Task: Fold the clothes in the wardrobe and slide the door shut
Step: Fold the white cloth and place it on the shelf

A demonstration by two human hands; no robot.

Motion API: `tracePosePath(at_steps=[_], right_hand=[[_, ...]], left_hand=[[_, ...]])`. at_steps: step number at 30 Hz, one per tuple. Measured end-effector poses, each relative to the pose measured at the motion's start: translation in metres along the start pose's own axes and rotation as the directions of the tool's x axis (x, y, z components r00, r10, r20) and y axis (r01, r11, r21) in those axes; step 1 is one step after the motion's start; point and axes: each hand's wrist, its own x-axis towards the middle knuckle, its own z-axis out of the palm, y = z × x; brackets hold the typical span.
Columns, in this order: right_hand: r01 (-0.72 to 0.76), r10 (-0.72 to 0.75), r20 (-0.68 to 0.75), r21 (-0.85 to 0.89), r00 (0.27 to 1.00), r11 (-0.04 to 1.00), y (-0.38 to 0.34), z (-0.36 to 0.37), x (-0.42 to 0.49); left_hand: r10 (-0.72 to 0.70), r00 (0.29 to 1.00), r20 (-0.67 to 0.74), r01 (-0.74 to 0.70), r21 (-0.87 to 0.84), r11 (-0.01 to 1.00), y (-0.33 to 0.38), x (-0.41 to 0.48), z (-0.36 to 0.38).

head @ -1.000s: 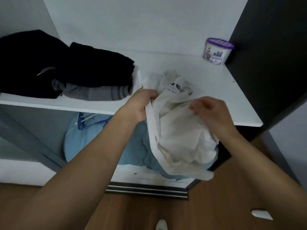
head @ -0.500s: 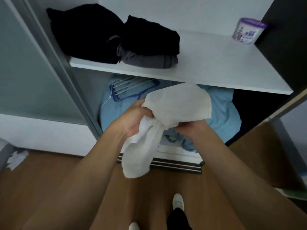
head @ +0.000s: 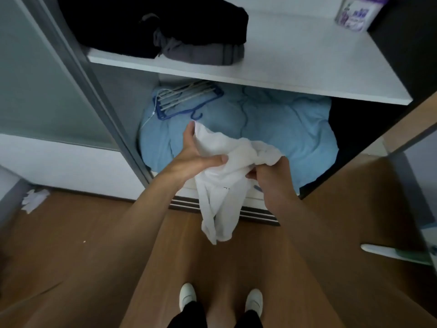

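The person stands at the open wardrobe and holds a crumpled white cloth garment in the air, in front of the lower compartment. The left hand grips its upper edge, with the thumb pressed across the fabric. The right hand has its fingers curled round a bunched part, probably pinching it. The lower end hangs loose. On the white shelf, black folded clothes lie at the left end, over a grey folded garment at the front edge. A white and purple tub stands near the back right corner.
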Motion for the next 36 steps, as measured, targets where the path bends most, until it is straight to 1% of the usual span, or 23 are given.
tracePosePath(at_steps=[2,3,4,6,7,8,10,12,14,15,17,18,19,21,24,26,27,28,30,31,33,34,36], right_hand=[[-0.02,0.02,0.006,-0.024,1.0,1.0,0.01,-0.026,0.0],[-0.041,0.041,0.003,-0.007,0.999,0.999,0.014,-0.04,0.001],[-0.063,0.063,-0.007,0.015,0.998,0.998,0.017,-0.054,0.001],[-0.097,0.1,-0.024,0.106,0.995,0.99,0.02,-0.079,0.002],[-0.119,0.122,-0.005,0.172,0.993,0.978,0.02,-0.089,0.001],[-0.138,0.137,0.023,0.216,0.99,0.967,0.021,-0.097,-0.001],[-0.185,0.171,0.081,0.225,0.982,0.957,0.024,-0.113,-0.004],[-0.204,0.179,0.136,0.202,0.974,0.958,0.026,-0.128,-0.007],[-0.168,0.144,0.164,0.145,0.976,0.975,0.03,-0.141,-0.012],[-0.112,0.1,0.132,0.086,0.986,0.99,0.033,-0.146,-0.014],[0.037,-0.04,-0.032,-0.094,0.999,0.995,0.042,-0.153,-0.014],[0.093,-0.116,-0.115,-0.194,0.987,0.977,0.046,-0.156,-0.013],[0.137,-0.188,-0.162,-0.283,0.969,0.949,0.049,-0.157,-0.012],[0.181,-0.245,-0.141,-0.362,0.959,0.915,0.051,-0.154,-0.007],[0.15,-0.183,-0.04,-0.413,0.982,0.898,0.05,-0.143,0.004],[0.081,-0.088,0.001,-0.384,0.996,0.92,0.048,-0.135,0.008],[0.061,-0.066,-0.002,-0.354,0.998,0.933,0.047,-0.132,0.01],[0.043,-0.051,-0.016,-0.325,0.999,0.945,0.046,-0.13,0.012],[-0.009,-0.005,-0.058,-0.231,0.998,0.973,0.039,-0.128,0.014],[-0.042,0.033,-0.058,-0.168,0.998,0.985,0.034,-0.126,0.014],[-0.081,0.081,-0.006,-0.065,0.997,0.995,0.025,-0.122,0.016],[-0.07,0.072,0.037,-0.059,0.997,0.996,0.021,-0.118,0.016],[-0.007,0.035,0.144,-0.191,0.989,0.982,0.015,-0.11,0.014]], left_hand=[[0.181,0.983,0.028,-0.183,0.079,0.98,0.012,0.001,0.028],[0.254,0.963,0.085,-0.263,0.126,0.956,0.017,0.002,0.043],[0.302,0.936,0.179,-0.331,0.162,0.929,0.022,0.003,0.057],[0.318,0.865,0.388,-0.418,0.208,0.884,0.034,0.002,0.087],[0.308,0.841,0.444,-0.439,0.227,0.87,0.038,0.003,0.101],[0.325,0.831,0.452,-0.469,0.254,0.846,0.043,0.004,0.113],[0.425,0.828,0.366,-0.534,0.287,0.795,0.052,0.009,0.134],[0.467,0.852,0.237,-0.517,0.242,0.821,0.059,0.014,0.148],[0.465,0.872,0.151,-0.486,0.175,0.856,0.068,0.017,0.157],[0.459,0.877,0.138,-0.477,0.143,0.867,0.071,0.017,0.159],[0.465,0.873,0.148,-0.482,0.109,0.87,0.077,0.016,0.161],[0.469,0.867,0.168,-0.489,0.107,0.866,0.08,0.014,0.161],[0.469,0.862,0.192,-0.493,0.103,0.864,0.082,0.012,0.159],[0.458,0.856,0.242,-0.489,0.089,0.868,0.087,0.006,0.153],[0.456,0.846,0.275,-0.495,0.091,0.864,0.095,-0.002,0.138],[0.476,0.849,0.228,-0.504,0.082,0.86,0.101,-0.005,0.124],[0.495,0.852,0.17,-0.515,0.104,0.851,0.102,-0.005,0.115],[0.517,0.85,0.101,-0.527,0.161,0.835,0.101,-0.004,0.105],[0.567,0.824,0.005,-0.534,0.346,0.772,0.091,0.002,0.082],[0.566,0.824,-0.031,-0.495,0.449,0.744,0.082,0.005,0.07],[0.469,0.876,-0.111,-0.323,0.587,0.742,0.059,0.011,0.047],[0.396,0.905,-0.153,-0.231,0.607,0.76,0.046,0.013,0.036],[0.282,0.937,-0.204,-0.115,0.582,0.805,0.019,0.015,0.021]])
